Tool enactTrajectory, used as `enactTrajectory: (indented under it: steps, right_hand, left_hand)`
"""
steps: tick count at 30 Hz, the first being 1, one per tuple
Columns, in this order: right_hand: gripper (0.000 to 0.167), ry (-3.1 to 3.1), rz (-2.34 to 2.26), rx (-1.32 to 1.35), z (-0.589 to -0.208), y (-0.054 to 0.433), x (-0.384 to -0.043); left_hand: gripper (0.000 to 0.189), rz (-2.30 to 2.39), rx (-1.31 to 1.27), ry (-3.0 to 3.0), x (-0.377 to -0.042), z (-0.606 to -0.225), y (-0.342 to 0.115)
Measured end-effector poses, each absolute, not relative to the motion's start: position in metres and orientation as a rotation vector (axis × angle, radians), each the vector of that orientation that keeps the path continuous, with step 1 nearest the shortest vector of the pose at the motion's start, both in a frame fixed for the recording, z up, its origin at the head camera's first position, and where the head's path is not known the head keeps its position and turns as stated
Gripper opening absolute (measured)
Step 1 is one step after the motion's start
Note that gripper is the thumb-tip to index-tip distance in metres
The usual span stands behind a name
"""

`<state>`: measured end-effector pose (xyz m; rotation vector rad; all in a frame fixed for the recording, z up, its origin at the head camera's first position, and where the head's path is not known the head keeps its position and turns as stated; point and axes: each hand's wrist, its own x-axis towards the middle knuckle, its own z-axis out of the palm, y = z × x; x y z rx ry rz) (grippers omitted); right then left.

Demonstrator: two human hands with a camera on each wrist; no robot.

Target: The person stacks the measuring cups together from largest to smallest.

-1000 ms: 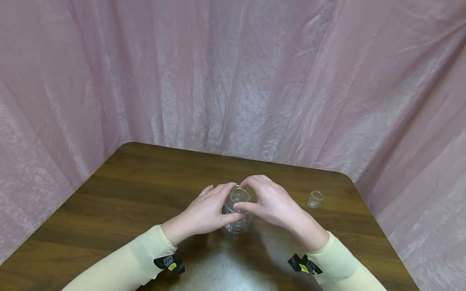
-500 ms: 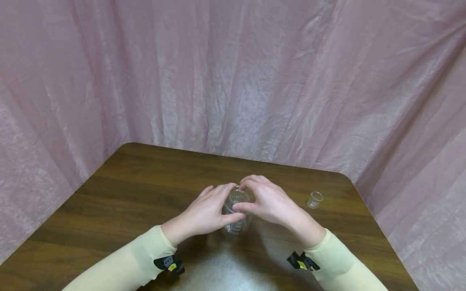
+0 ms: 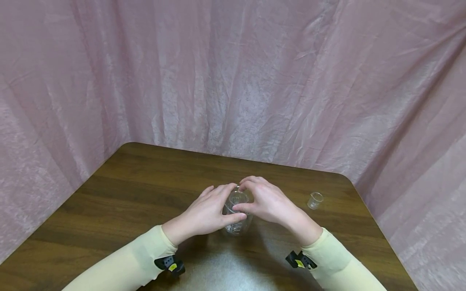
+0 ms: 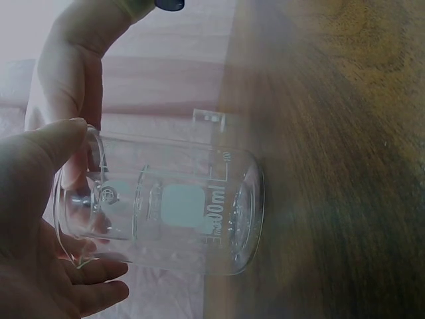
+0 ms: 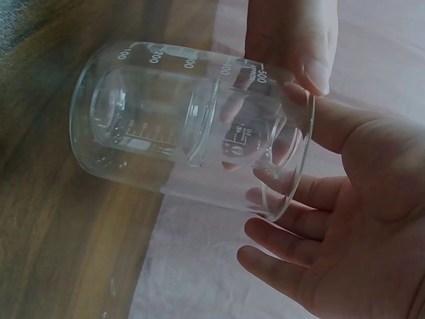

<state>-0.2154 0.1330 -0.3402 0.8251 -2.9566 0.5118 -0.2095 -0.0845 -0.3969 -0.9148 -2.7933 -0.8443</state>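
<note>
At work over a wooden tabletop (image 3: 156, 173), with a big beaker (image 4: 182, 206) upright between both hands. Gripping the big beaker near its rim with the left hand (image 3: 207, 212), thumb on the near side and fingers round the far side. Pinching a small beaker (image 5: 246, 138) with the right hand (image 3: 271, 202), thumb and fingers narrow at its top, inside the big beaker's mouth.

Held there in the big beaker's upper part, directly above a middle beaker (image 5: 156, 123) upright at the bottom. Impossible to tell through the overlapping glass: contact or gap between small beaker and middle beaker. Also in the way, in the head view: the left thumb across the big beaker's near side, the right hand over part of its mouth.

Well apart on the tabletop, right of the big beaker and a little farther back, beyond the right hand: a tiny beaker (image 3: 315, 200), upright. In front of the big beaker, a pale patch of glare (image 3: 229, 270). Behind it, past the tabletop's far edge, a pink curtain (image 3: 225, 81) in loose folds, drawn round to both sides.
</note>
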Motion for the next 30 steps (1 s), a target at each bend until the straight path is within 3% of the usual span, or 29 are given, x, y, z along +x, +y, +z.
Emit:
enactTrajectory:
  steps: [30]
  right_hand:
    - [0.039, -3.054, 0.371, 0.937, -0.339, 0.127, -0.228]
  left_hand:
    - [0.091, -0.835, -0.923, -2.785, -0.209, -0.397, -0.084]
